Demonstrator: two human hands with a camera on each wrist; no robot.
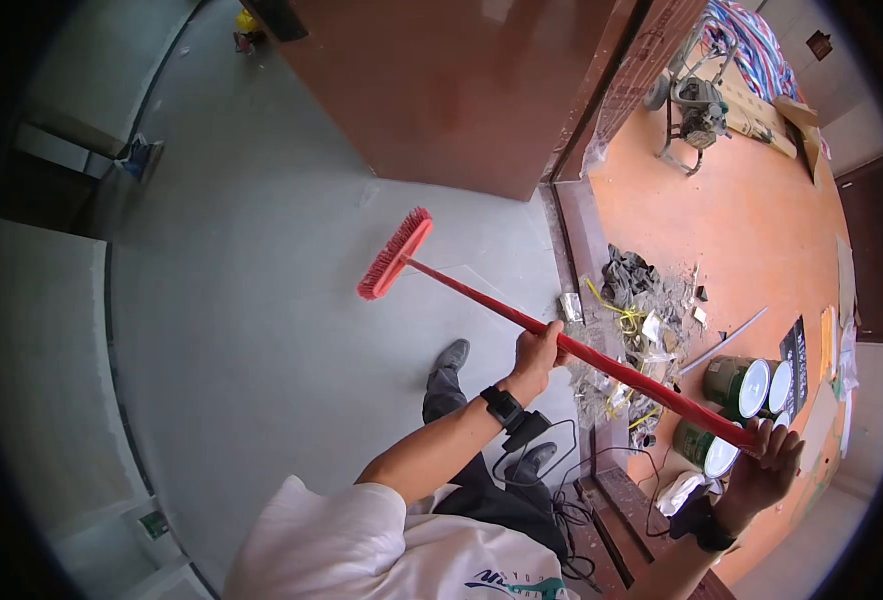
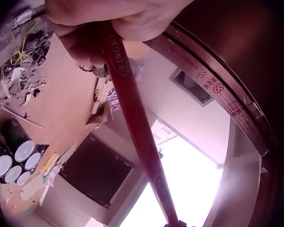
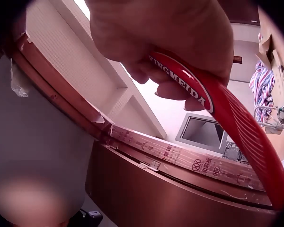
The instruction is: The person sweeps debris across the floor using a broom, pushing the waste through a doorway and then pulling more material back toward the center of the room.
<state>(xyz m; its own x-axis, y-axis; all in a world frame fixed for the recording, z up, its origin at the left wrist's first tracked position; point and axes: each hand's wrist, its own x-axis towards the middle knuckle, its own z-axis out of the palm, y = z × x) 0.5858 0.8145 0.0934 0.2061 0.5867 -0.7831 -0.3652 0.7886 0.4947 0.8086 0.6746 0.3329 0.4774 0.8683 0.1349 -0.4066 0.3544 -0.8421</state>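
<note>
A red long-handled push broom (image 1: 611,366) slants across the head view. Its bristled head (image 1: 396,254) lies over the grey floor near the open door. Partway up the handle, my left hand (image 1: 536,360) grips it with curled fingers. My right hand (image 1: 766,465) holds the upper end of the handle. In the left wrist view the fingers of the left hand (image 2: 109,23) wrap the red handle (image 2: 137,123). The right wrist view has the right hand (image 3: 175,42) closed round the lettered red grip (image 3: 246,127).
A brown door (image 1: 451,90) stands open above the broom head. Beside the threshold (image 1: 586,240) lies a heap of debris (image 1: 641,330) with yellow straps and wrappers. Several paint buckets (image 1: 736,385) stand on the orange floor, near a wheeled machine (image 1: 701,110). Black cable (image 1: 576,515) coils by my feet.
</note>
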